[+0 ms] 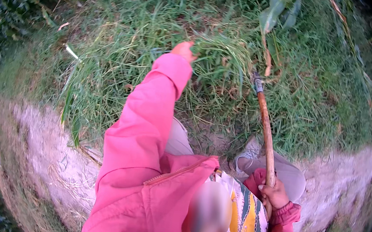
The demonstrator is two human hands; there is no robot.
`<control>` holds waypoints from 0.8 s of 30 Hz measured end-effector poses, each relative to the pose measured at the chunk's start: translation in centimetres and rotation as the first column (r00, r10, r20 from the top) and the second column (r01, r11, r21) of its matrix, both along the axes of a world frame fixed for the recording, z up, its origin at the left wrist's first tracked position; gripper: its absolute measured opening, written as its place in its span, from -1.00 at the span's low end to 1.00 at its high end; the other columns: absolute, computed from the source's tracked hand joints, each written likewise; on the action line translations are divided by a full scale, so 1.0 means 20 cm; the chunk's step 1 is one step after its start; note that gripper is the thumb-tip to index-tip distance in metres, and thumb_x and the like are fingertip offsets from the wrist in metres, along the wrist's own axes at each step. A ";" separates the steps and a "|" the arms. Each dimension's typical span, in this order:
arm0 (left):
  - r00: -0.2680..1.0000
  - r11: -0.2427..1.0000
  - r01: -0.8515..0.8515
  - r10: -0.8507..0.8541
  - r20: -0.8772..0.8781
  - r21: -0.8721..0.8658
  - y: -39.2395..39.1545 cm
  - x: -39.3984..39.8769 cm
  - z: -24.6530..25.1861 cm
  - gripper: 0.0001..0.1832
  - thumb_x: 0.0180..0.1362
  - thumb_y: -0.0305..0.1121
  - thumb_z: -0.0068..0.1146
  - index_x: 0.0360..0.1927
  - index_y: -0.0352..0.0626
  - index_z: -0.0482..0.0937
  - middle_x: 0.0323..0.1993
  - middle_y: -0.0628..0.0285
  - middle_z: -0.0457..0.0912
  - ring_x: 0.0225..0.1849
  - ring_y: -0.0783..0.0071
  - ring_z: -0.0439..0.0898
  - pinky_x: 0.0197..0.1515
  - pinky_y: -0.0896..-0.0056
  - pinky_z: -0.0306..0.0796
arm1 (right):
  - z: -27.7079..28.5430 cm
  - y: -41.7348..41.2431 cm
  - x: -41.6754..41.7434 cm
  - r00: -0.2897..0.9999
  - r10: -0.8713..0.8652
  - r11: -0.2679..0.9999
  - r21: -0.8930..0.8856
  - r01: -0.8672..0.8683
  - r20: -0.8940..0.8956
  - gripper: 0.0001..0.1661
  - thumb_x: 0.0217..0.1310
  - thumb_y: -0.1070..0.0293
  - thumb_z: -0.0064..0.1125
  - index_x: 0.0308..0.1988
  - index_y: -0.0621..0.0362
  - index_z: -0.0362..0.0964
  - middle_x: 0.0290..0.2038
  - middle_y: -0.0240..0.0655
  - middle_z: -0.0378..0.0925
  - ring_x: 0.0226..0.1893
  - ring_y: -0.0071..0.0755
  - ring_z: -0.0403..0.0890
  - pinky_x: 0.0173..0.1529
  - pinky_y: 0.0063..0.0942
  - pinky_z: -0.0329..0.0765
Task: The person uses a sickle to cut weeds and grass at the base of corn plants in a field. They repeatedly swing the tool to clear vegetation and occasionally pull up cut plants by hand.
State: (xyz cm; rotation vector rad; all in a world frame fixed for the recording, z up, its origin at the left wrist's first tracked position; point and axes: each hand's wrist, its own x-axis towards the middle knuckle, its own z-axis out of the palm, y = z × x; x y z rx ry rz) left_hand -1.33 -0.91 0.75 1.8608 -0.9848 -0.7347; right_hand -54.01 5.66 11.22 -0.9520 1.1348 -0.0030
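Note:
My left hand point(183, 50) reaches forward at the upper middle, closed around a bunch of long green grass point(228, 51) that bends over to the right. Low on the right, my right hand point(275, 194) grips the lower part of a long wooden handle point(266, 126). That handle runs up to a grey metal ferrule point(257, 82) at the right end of the grass bunch. Whatever blade lies beyond the ferrule is hidden in the grass.
Dense grass point(314, 108) covers the ground ahead. Maize leaves point(276, 11) hang at the upper right, and a broken maize plant point(69, 90) lies at left. A bare dirt strip point(60, 162) runs beside my knees and shoe point(251, 151).

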 end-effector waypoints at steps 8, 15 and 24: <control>0.877 0.831 -0.294 0.038 -0.479 -0.472 -0.16 0.10 -0.08 -0.67 -0.02 -0.48 0.09 -0.11 -0.10 0.49 -0.69 0.37 0.44 -0.69 0.53 0.38 -0.62 0.50 0.25 | 0.01 0.16 -0.21 0.979 0.200 0.908 -0.369 -0.197 -0.030 -0.74 -0.05 0.55 0.16 -0.28 0.25 0.30 -0.47 -0.43 0.40 -0.50 -0.59 0.44 -0.39 -0.59 0.42; 0.908 0.687 -0.403 0.382 -0.171 -0.604 0.19 0.59 0.29 -0.81 0.02 -0.44 0.11 -0.24 -0.11 0.57 -0.64 0.36 0.49 -0.75 0.64 0.30 -0.72 0.56 0.10 | 0.09 -0.03 -0.07 0.983 -0.156 0.970 -0.174 0.170 0.093 -0.75 -0.03 0.58 0.09 -0.27 0.26 0.23 -0.63 -0.39 0.32 -0.81 -0.56 0.35 -0.76 -0.62 0.32; 0.426 0.517 -0.568 0.850 0.309 -0.640 1.32 1.41 1.20 -0.73 0.05 -0.42 0.07 -0.14 -0.21 0.51 -0.48 0.23 0.54 -0.61 0.49 0.38 -0.58 0.48 0.23 | 0.09 -0.33 0.06 0.849 -0.369 0.899 -0.087 0.429 0.378 -0.80 0.04 0.48 0.03 -0.28 0.17 0.21 -0.69 -0.41 0.25 -0.86 -0.55 0.28 -0.79 -0.63 0.26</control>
